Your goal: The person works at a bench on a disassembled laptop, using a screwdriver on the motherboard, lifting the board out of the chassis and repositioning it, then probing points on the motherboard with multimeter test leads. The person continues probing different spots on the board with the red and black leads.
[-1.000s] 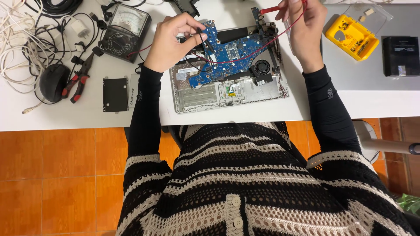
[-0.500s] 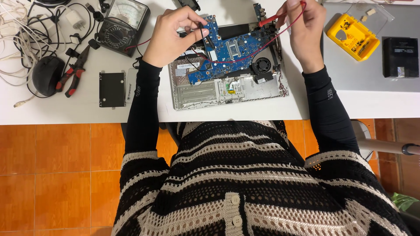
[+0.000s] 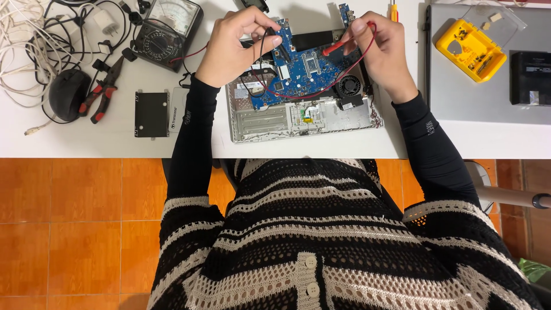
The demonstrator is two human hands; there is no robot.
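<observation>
A blue circuit board [image 3: 304, 72] lies exposed in an opened silver laptop base [image 3: 298, 117] at the middle of the white table [image 3: 86, 143], close to its near edge. A round black fan [image 3: 347, 86] sits at the board's right end.

The right hand [image 3: 384, 49] is closed around a red probe [image 3: 338, 46], pinched between thumb and fingers, its tip slanting down to the left onto the board's upper middle. A thin red lead [image 3: 321, 92] loops from that hand down across the board. The left hand [image 3: 232, 43] is closed in a fingertip pinch on a black probe [image 3: 270, 33] over the board's far left corner; the tip itself is too small to place, though it seems to meet the board there.

Left of the laptop, far on the table, stands a black analogue meter [image 3: 166, 31] with a pale dial. Nearer and just left of the laptop base lies a flat black drive bracket [image 3: 151, 113] beside a white flat device [image 3: 179, 112]. Farther left are red-handled pliers [image 3: 103, 92], a black mouse [image 3: 68, 93] and a tangle of white cables [image 3: 26, 51].

To the right lies a closed grey laptop [image 3: 482, 97], carrying a yellow parts tray [image 3: 470, 49] and a black box [image 3: 531, 77].
</observation>
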